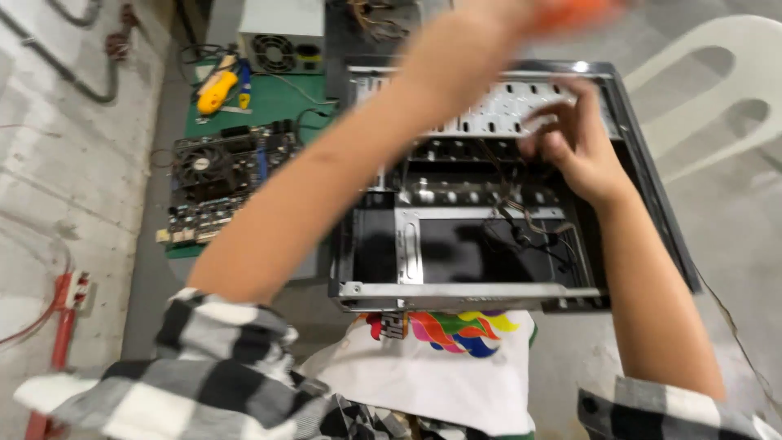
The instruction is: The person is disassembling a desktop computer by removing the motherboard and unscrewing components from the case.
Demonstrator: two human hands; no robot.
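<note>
Both hands work over the open computer case: right hand loosely curled inside, left hand perhaps gripping something orange.

- Computer case — an open black and bare-metal desktop chassis, lying on its side on the grey floor with its open face up; inside are a perforated metal drive bay panel at the far end and loose thin cables on the dark bottom plate.
- Orange tool — blurred, at the top edge above the case; its exact kind cannot be told.
</note>
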